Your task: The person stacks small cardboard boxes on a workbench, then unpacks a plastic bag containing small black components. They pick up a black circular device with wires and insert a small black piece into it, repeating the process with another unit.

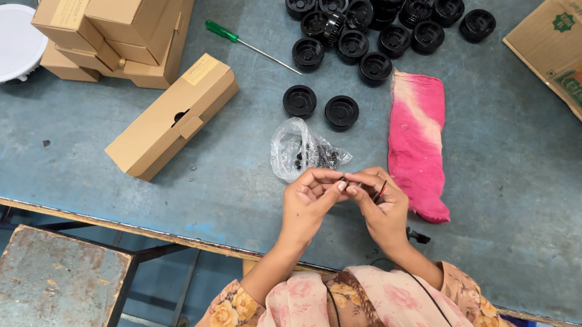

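Sitting at my blue table (pixel 525 196), pink cloth (pixel 416 139) beside my right hand (pixel 384 208), plastic bag (pixel 298 148) just beyond my left hand (pixel 307 201), both hands' fingertips pinched shut together on a small black part (pixel 342 180).

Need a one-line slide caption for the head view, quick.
Both hands, left hand and right hand, pinch a small black part over a blue-grey table.
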